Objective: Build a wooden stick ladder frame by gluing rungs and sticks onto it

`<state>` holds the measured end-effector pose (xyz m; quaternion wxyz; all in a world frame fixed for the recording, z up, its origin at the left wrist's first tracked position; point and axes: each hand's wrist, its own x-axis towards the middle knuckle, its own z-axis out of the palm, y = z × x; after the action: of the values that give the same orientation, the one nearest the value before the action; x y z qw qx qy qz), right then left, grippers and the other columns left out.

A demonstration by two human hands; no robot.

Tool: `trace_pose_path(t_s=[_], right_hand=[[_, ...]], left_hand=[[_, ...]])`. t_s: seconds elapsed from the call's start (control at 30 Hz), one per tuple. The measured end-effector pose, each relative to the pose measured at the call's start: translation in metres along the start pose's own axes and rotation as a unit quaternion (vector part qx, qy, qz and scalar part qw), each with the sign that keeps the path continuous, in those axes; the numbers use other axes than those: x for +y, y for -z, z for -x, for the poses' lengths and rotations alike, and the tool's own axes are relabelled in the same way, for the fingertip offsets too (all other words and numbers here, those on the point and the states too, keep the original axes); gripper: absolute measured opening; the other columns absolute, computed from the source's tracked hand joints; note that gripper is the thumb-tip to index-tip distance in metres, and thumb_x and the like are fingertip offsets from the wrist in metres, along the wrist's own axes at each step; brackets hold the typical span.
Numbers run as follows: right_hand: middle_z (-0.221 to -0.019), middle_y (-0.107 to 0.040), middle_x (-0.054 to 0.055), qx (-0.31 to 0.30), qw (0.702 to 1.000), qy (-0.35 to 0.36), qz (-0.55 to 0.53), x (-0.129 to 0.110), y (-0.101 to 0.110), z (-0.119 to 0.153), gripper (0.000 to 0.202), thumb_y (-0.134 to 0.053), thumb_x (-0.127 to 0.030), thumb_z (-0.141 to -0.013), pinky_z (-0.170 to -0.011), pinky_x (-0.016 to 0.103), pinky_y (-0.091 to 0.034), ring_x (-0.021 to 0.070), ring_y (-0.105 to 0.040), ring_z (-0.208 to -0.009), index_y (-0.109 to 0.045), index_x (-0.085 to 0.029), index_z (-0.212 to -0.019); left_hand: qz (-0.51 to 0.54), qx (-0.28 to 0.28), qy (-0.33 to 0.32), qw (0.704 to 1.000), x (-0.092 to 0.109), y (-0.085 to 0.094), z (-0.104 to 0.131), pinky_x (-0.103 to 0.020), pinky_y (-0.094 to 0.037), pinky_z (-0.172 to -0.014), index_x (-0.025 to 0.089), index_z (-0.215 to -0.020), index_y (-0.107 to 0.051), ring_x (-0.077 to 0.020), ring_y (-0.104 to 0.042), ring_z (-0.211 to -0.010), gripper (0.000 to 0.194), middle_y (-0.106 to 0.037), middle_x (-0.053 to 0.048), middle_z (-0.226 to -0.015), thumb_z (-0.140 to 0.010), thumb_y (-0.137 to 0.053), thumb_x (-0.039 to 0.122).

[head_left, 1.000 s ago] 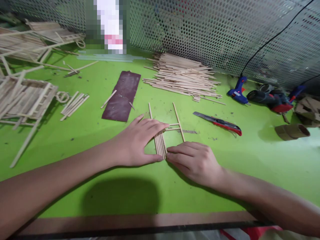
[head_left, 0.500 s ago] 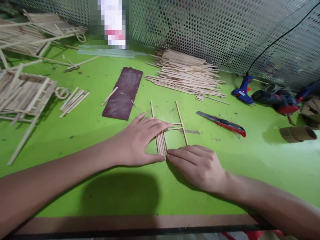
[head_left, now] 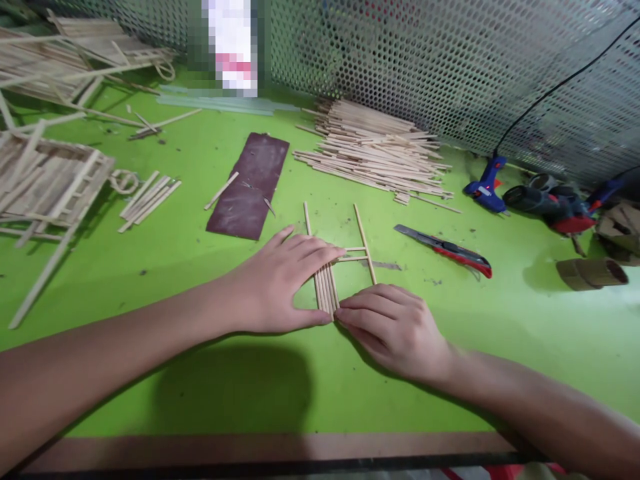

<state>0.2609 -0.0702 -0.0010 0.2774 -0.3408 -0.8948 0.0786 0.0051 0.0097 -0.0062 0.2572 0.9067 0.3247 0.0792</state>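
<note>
Several thin wooden sticks [head_left: 325, 290] lie side by side on the green table, joined by two short crosspieces [head_left: 356, 253] to a longer stick [head_left: 364, 235] on their right. My left hand [head_left: 280, 283] lies over the upper part of the row, fingers spread, its thumb at the lower ends. The fingers of my right hand [head_left: 395, 327] are pressed together, their tips against the lower right end of the row. Whatever those fingertips pinch is too small to make out.
Behind lie brown sandpaper [head_left: 250, 183] and a stick pile [head_left: 375, 150]. A red cutter knife [head_left: 445, 250], blue glue gun [head_left: 487, 187] and bamboo piece [head_left: 590, 273] are at right. Wooden structures [head_left: 55, 180] and short sticks [head_left: 150, 200] stand or lie at left.
The view has shifted slightly. The fingers of my right hand have moved a little at the lower end of the row; my left hand keeps its place on the sticks.
</note>
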Motion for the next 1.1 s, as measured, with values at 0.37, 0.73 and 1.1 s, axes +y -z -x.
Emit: trace_pose_path(t_s=[0.37, 0.73, 1.1], right_hand=[[-0.106, -0.087, 0.002, -0.002, 1.0, -0.001, -0.008, 0.0033, 0.0008, -0.0011, 0.007, -0.074, -0.021, -0.107, -0.076, 0.036, -0.061, 0.0194, -0.079, -0.089, -0.08, -0.02, -0.104], [-0.11, -0.089, 0.0, 0.004, 0.999, -0.009, -0.03, 0.0042, -0.0001, 0.0009, 0.005, -0.075, -0.022, -0.106, -0.081, 0.036, -0.066, 0.0195, -0.084, -0.094, -0.079, -0.02, -0.103], [-0.123, -0.087, 0.006, -0.038, 0.998, 0.012, -0.055, 0.0081, 0.0073, -0.0001, 0.018, -0.068, -0.031, -0.104, -0.098, 0.04, -0.065, 0.0237, -0.083, -0.116, -0.077, -0.018, -0.111]], left_hand=[[-0.004, -0.007, 0.005, 1.0, 0.0008, 0.0018, -0.0003, -0.069, -0.018, -0.139, 0.025, -0.169, -0.048, -0.0429, -0.052, -0.154, 0.09, -0.06, -0.016, -0.165, -0.098, -0.068, 0.076], [0.001, -0.019, 0.014, 1.0, 0.0015, 0.0018, -0.0003, -0.069, -0.014, -0.141, 0.025, -0.171, -0.045, -0.0432, -0.05, -0.157, 0.094, -0.057, -0.015, -0.169, -0.097, -0.068, 0.078], [0.007, -0.027, 0.021, 0.999, 0.0, 0.0027, 0.0009, -0.069, -0.015, -0.141, 0.029, -0.174, -0.043, -0.043, -0.047, -0.161, 0.096, -0.055, -0.012, -0.172, -0.097, -0.066, 0.082]])
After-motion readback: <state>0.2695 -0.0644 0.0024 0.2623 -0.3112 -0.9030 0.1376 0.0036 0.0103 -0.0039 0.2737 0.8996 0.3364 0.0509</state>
